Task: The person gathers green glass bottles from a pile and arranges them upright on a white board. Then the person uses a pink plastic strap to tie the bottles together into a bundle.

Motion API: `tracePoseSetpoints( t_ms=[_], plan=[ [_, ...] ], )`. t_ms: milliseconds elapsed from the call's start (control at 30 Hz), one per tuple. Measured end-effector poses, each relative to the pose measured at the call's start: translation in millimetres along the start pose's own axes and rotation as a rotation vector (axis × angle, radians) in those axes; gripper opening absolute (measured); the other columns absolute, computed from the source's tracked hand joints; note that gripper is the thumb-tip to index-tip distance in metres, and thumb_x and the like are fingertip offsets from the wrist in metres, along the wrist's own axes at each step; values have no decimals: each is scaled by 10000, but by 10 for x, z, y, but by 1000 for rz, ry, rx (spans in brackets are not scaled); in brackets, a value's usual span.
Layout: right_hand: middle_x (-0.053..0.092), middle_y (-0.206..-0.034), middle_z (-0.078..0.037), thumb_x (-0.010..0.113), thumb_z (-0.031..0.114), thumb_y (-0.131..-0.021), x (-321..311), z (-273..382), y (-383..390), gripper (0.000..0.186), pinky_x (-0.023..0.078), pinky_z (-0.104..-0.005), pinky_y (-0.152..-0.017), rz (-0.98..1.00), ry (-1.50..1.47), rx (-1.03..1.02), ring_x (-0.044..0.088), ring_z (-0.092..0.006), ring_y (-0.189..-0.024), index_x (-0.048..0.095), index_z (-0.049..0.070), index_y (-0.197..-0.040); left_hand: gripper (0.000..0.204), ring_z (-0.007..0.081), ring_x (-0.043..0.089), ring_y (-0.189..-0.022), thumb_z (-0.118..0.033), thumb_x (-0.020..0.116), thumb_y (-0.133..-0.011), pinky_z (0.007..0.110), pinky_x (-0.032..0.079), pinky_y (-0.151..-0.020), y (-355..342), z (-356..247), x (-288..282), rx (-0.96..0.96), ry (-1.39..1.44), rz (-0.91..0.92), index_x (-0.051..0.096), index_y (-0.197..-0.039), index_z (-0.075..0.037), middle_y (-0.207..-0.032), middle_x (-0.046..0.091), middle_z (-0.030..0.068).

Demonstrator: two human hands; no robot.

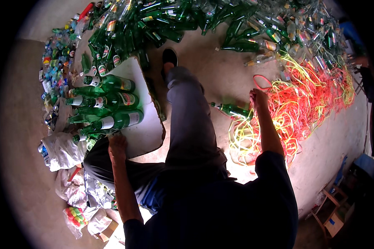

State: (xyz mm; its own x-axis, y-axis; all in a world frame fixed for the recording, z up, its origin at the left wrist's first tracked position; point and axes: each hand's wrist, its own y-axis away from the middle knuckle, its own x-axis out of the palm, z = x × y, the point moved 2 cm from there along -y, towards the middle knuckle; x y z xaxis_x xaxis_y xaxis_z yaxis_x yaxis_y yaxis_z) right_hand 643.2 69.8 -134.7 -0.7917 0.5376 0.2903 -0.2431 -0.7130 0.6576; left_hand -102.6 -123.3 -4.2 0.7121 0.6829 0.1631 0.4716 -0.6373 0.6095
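My left hand (117, 145) is at the near edge of a white board (141, 128), just below several green glass bottles (112, 99) lying on it; its fingertips are hard to make out. My right hand (257, 98) has curled fingers at the edge of a tangled heap of red and yellow straps (297, 97); what is in them is unclear, with red strap close by. A single green bottle (232, 110) lies just left of that hand.
Many loose bottles (174, 16) pile along the back. Small containers (58, 66) and plastic bags (62, 149) line the left. My leg (187, 124) stretches forward beside the board. Wooden furniture (332, 216) stands at the lower right.
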Motion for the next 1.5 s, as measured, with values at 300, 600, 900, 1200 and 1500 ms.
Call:
tracePoseSetpoints(
  t_ms=[300,600,900,1200,1500],
  plan=[
    [695,-920,-97,597,152,-952,2084,1454,363,196,575,-341,-729,299,136,-186,672,-200,-787,662,0,-1058,365,306,654,-1081,-359,617,-975,446,523,-913,152,94,52,40,182,235,620,-1224,-93,-1186,675,111],
    [701,-1015,-147,554,106,-985,3696,2196,1200,243,600,-383,-835,617,267,-423,695,-246,-879,643,-64,-1134,328,265,677,-979,-308,624,-955,393,534,-838,233,156,382,-63,177,104,616,-1178,-67,-1117,692,110],
    [684,-1006,-123,603,133,-977,4676,2163,2167,253,570,-341,-786,919,318,-475,664,-196,-851,656,-52,-1141,443,243,694,-914,-351,622,-946,349,545,-766,392,183,628,-38,22,82,586,-1211,2,-1064,706,139],
    [657,-850,-72,542,62,-959,5022,1794,2862,217,503,-235,-591,1125,717,-501,613,-111,-700,678,-19,-1107,297,201,693,-889,-240,566,-976,322,539,-790,763,-17,1011,120,-326,305,655,-1122,3,-1014,723,114],
    [663,-864,-41,490,-52,-951,4665,983,3220,230,509,-225,-650,1339,892,-641,607,-77,-704,695,-4,-1043,214,194,689,-979,-80,612,-983,309,549,-886,1356,130,1366,149,-371,505,639,-1156,44,-1042,717,115]
  ],
)
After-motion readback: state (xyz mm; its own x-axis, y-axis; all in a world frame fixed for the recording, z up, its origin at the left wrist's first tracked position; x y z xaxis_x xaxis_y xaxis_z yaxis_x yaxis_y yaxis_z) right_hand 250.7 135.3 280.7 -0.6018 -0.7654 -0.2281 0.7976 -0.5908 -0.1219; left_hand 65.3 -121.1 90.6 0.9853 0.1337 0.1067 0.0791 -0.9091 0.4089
